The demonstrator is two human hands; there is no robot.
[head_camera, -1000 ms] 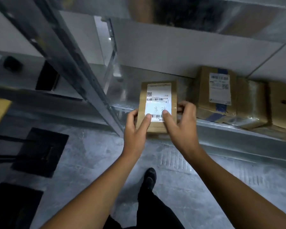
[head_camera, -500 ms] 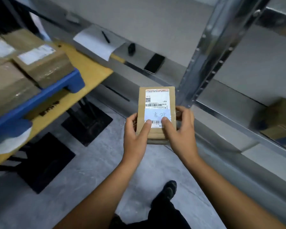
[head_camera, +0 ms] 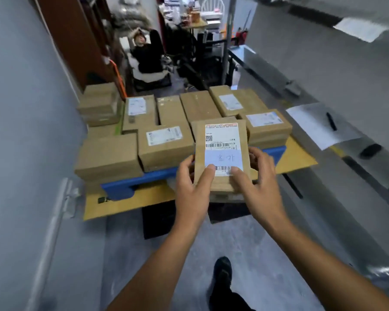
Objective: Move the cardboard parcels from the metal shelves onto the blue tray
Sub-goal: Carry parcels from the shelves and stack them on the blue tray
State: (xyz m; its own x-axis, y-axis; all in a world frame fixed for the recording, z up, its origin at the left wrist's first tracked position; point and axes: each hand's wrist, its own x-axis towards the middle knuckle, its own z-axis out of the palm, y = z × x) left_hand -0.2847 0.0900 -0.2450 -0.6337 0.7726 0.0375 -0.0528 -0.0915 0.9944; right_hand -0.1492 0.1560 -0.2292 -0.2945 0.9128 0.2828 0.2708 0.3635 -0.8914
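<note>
I hold the flat brown cardboard parcel with the white shipping label (head_camera: 220,158) in both hands, label up. My left hand (head_camera: 193,178) curls round its left edge with the thumb on the label's lower corner, and my right hand (head_camera: 258,176) grips the right edge the same way. The parcel hangs in the air over the near edge of the blue plastic tray (head_camera: 121,189), which sits on a yellow board (head_camera: 133,205) and is crowded with brown cardboard boxes (head_camera: 164,144). I take this to be the carry-and-place step. My parcel hides what lies right behind it, so I cannot tell whether a gap is left beside the stacked box (head_camera: 267,129) at the near right corner. To do this well, I should hold it level, pick a free slot or a flat box top, lower it fully inside the tray's edge, and let go only once it rests flat.
</note>
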